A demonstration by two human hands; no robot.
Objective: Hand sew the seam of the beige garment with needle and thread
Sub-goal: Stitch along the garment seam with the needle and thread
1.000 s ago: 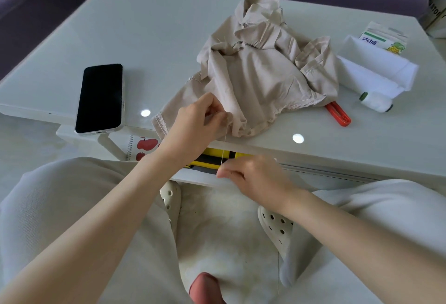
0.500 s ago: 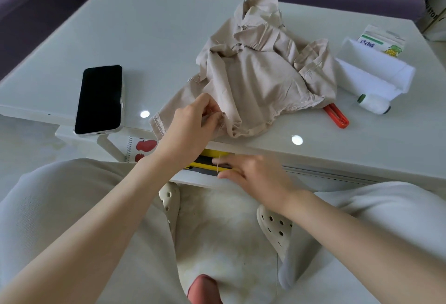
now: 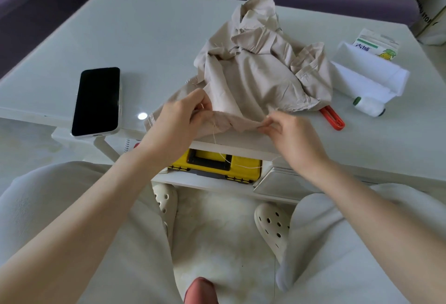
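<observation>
The crumpled beige garment lies on the white table, its near edge at the table's front. My left hand pinches that edge on the left. My right hand pinches the same edge further right, so the seam is stretched between both hands. A pale thread hangs from the fabric near my left hand and loops down over the yellow box toward my right wrist. I cannot make out the needle.
A black phone lies left on the table. Red snips, a white thread spool, folded white cloth and a carton are right. A yellow box sits on the shelf below. My knees and shoes are underneath.
My right hand rose from below the table edge, where it was pulling the thread, up to the garment's edge and now pinches it. The left hand kept its hold.
</observation>
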